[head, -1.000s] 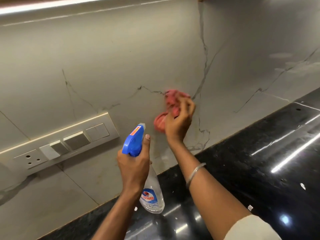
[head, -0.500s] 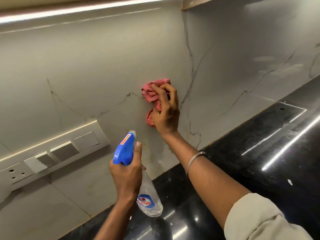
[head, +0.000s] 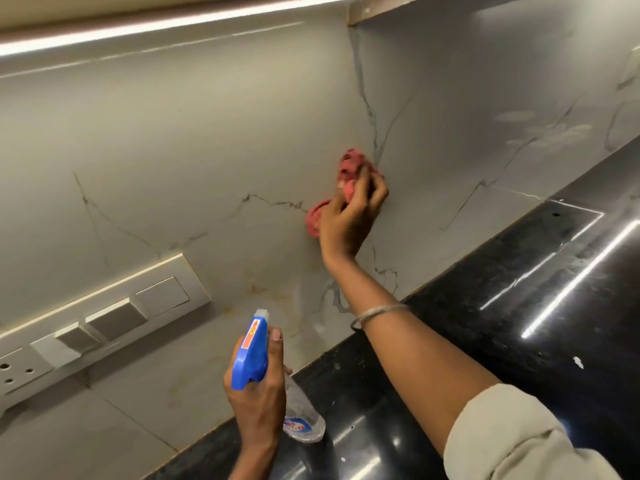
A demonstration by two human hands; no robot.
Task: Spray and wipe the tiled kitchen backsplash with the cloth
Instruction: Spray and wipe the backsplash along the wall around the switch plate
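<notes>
The backsplash [head: 180, 140] is pale grey marble-look tile with dark veins, filling the upper view. My right hand [head: 349, 220] presses a bunched red cloth [head: 349, 166] flat against the tile near a vertical vein at centre. Lower down, my left hand [head: 258, 396] grips a clear spray bottle [head: 304, 420] with a blue trigger head [head: 251, 351], nozzle aimed up at the wall. The bottle hangs over the counter's back edge. Faint yellowish stains mark the tile just above the nozzle.
A black polished stone counter [head: 502, 306] runs along the wall's foot to the right. A beige switch and socket plate [head: 104, 317] sits on the tile at left. A lit strip under the cabinet [head: 173, 22] runs along the top.
My right hand with the cloth has slid to the right along the tile, after moving up and left before that. The left hand keeps the bottle in about the same place.
</notes>
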